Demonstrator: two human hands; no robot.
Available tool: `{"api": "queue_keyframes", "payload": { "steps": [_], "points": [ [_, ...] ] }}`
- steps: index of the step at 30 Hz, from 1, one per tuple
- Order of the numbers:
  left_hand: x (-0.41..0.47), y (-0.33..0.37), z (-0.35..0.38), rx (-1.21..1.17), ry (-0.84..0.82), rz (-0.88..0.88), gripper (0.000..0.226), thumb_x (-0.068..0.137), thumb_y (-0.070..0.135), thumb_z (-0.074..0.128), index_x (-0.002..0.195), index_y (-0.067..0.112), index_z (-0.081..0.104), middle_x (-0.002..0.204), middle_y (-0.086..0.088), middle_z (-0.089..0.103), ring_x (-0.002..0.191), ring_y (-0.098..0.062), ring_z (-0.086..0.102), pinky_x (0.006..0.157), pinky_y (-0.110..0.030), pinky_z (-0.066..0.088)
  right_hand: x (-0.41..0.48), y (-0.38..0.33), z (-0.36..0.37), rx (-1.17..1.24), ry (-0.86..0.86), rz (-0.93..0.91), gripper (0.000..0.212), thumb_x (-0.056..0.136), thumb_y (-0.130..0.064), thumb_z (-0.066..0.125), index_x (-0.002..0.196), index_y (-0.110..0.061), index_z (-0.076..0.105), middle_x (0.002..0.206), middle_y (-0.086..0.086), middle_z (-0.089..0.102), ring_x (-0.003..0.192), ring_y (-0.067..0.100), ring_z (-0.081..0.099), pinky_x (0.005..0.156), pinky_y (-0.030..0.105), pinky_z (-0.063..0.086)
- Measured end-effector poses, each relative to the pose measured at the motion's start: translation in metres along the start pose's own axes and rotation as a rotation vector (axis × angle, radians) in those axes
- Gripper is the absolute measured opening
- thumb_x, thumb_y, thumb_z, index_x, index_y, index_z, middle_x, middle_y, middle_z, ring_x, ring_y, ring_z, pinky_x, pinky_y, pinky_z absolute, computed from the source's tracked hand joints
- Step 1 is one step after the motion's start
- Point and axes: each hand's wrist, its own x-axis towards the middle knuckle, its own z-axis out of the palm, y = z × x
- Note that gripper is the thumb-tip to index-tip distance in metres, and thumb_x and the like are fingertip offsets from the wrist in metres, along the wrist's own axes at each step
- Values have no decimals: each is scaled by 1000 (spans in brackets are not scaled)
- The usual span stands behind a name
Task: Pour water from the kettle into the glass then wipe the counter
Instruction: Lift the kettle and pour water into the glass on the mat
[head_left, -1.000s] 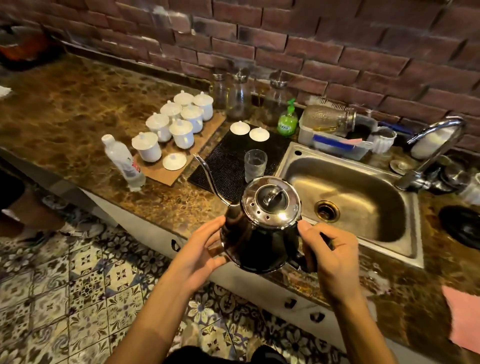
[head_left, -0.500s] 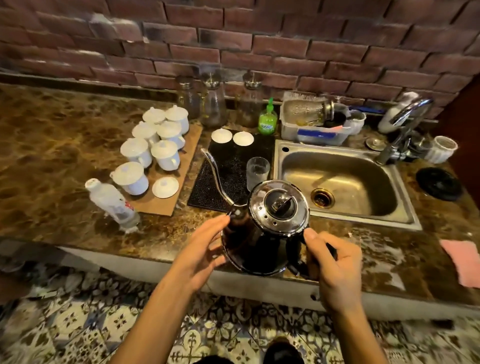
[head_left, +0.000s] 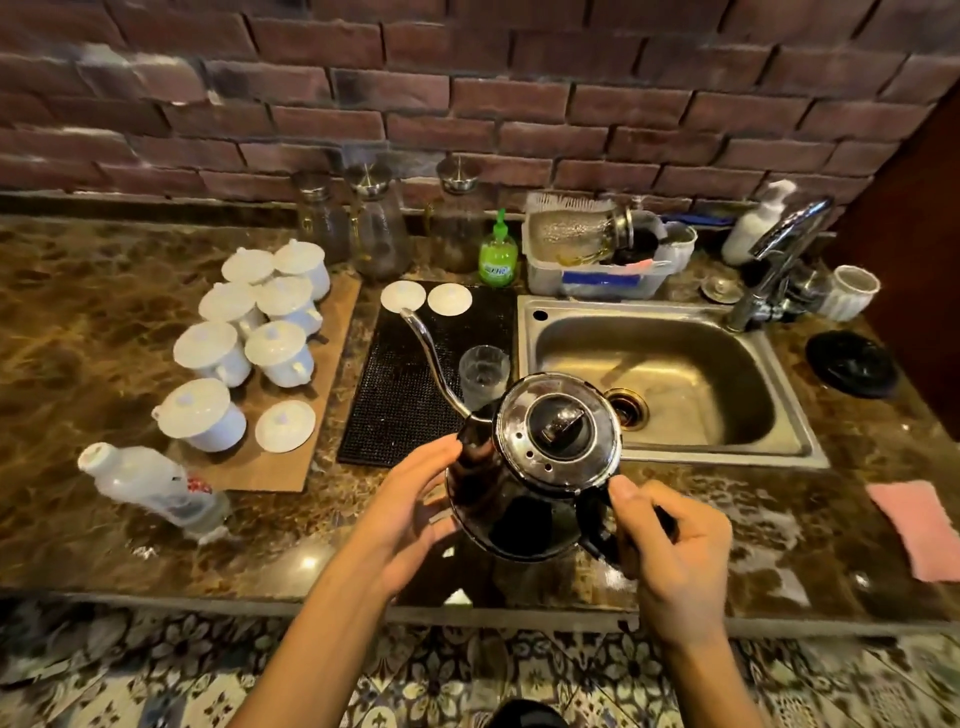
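Note:
A dark gooseneck kettle (head_left: 524, 499) with a shiny steel lid is held just above the brown marble counter (head_left: 104, 364) near its front edge. My right hand (head_left: 675, 551) is closed around the kettle's black handle. My left hand (head_left: 410, 509) rests with spread fingers against the kettle's left side. The thin spout points away and to the left, over a black mat (head_left: 400, 384). A small clear glass (head_left: 483, 371) stands upright on the mat's right side, just beyond the kettle. A pink cloth (head_left: 922, 527) lies flat on the counter at the far right.
A steel sink (head_left: 670, 384) with a tap (head_left: 779, 249) lies right of the mat. Several white lidded cups (head_left: 260, 322) stand on a wooden board at left. A plastic bottle (head_left: 156, 488) lies near the front left. Glass jars, green soap bottle (head_left: 497, 252) and a dish tub line the brick wall.
The view has swung to face the counter squarely. The kettle stays in both hands and has moved slightly forward, closer to the glass.

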Motion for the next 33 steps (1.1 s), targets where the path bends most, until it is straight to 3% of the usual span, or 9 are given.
{"api": "queue_keyframes", "payload": {
  "steps": [3, 6, 11, 15, 19, 21, 23, 27, 33],
  "points": [
    [17, 9, 10, 16, -17, 9, 40, 65, 37, 86, 103, 26, 80, 107, -2, 76, 102, -20, 64, 88, -42, 50, 21, 9, -1, -11, 5, 4, 46, 90, -37, 61, 48, -21, 51, 46, -7, 44, 47, 5, 37, 49, 26, 29],
    [35, 16, 23, 44, -30, -2, 33, 66, 39, 83, 98, 29, 82, 103, -2, 75, 95, -19, 64, 82, -38, 51, 35, 17, -5, -2, 30, 27, 44, 90, -38, 61, 48, -29, 51, 48, -13, 44, 49, 4, 38, 50, 25, 30],
    [73, 18, 48, 88, -61, -62, 35, 73, 37, 77, 107, 27, 77, 75, 8, 73, 86, -16, 61, 83, -36, 49, 56, 33, -15, -57, 133, 77, 53, 90, -39, 62, 48, -12, 43, 47, 9, 39, 46, 24, 33, 48, 39, 26],
    [90, 17, 49, 148, -129, -110, 35, 87, 37, 70, 119, 24, 74, 55, 16, 62, 58, -2, 60, 72, -31, 47, 48, 32, -7, -84, 215, 110, 51, 89, -40, 61, 48, -16, 41, 48, 10, 36, 47, 27, 31, 49, 38, 25],
    [100, 13, 48, 168, -124, -107, 36, 88, 37, 73, 123, 25, 75, 91, 8, 76, 81, -7, 66, 70, -27, 54, 47, 32, -7, -74, 230, 116, 47, 89, -38, 61, 49, -22, 42, 49, 7, 36, 48, 14, 30, 50, 37, 25],
    [104, 12, 48, 172, -119, -108, 36, 91, 36, 72, 125, 24, 74, 101, 5, 76, 84, -7, 68, 66, -25, 56, 48, 32, -7, -63, 224, 130, 48, 89, -39, 61, 49, -25, 41, 49, 7, 36, 48, 11, 30, 50, 39, 24],
    [108, 11, 48, 185, -132, -119, 39, 87, 37, 74, 124, 24, 74, 105, 3, 75, 86, -7, 68, 69, -26, 55, 47, 34, -6, -91, 232, 136, 50, 89, -40, 61, 48, -20, 40, 48, 9, 35, 46, 14, 30, 50, 39, 24],
    [112, 15, 41, 234, -218, -181, 40, 79, 41, 74, 116, 25, 76, 104, 4, 79, 87, -5, 72, 72, -29, 56, 36, 36, 8, -186, 309, 175, 64, 89, -44, 61, 49, 1, 42, 49, 19, 37, 48, 35, 31, 47, 45, 25],
    [125, 23, 21, 304, -252, -281, 50, 74, 46, 80, 119, 25, 77, 115, 0, 77, 111, -16, 68, 88, -39, 58, 27, 31, 41, -241, 433, 176, 57, 91, -42, 61, 46, -15, 38, 45, -1, 35, 45, 21, 30, 48, 36, 24]
  ]
}}
